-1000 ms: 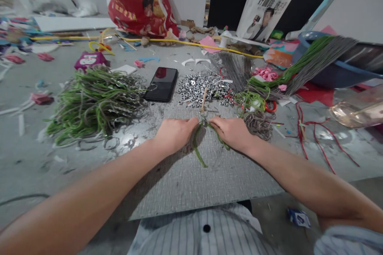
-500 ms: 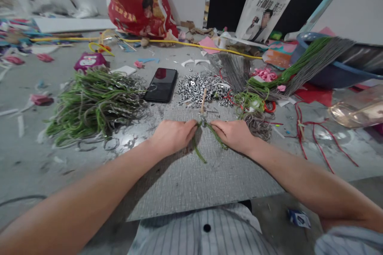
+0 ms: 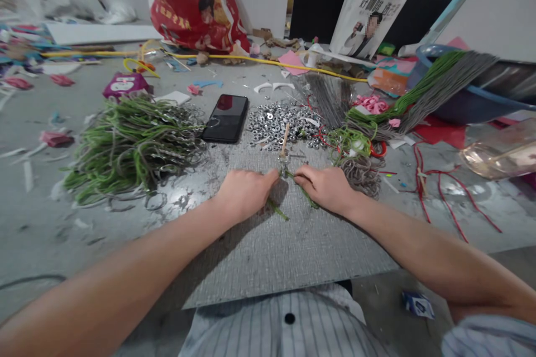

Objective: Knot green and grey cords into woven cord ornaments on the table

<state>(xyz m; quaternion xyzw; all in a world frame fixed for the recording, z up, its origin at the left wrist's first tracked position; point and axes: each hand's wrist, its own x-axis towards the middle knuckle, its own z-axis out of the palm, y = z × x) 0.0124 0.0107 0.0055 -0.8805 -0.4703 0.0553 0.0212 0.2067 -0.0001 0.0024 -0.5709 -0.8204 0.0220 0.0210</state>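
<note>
At the near middle of the tabletop [image 3: 251, 268], the green cord [image 3: 280, 212] ran between both hands beside a small metal fitting [image 3: 283, 168]; looked light, soft and limp, probably not slippery, so best held thumb-to-forefinger close to the fitting. Left grip [image 3: 245, 192] and right grip [image 3: 329, 187] each pinched cord, fingers curled, knuckles up. Forearms angled inward from either side, wrists low over the surface.

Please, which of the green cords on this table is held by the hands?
The green cord gripped by the left hand and the right hand; the other green cords lie apart, in the left heap or farther right.
</note>
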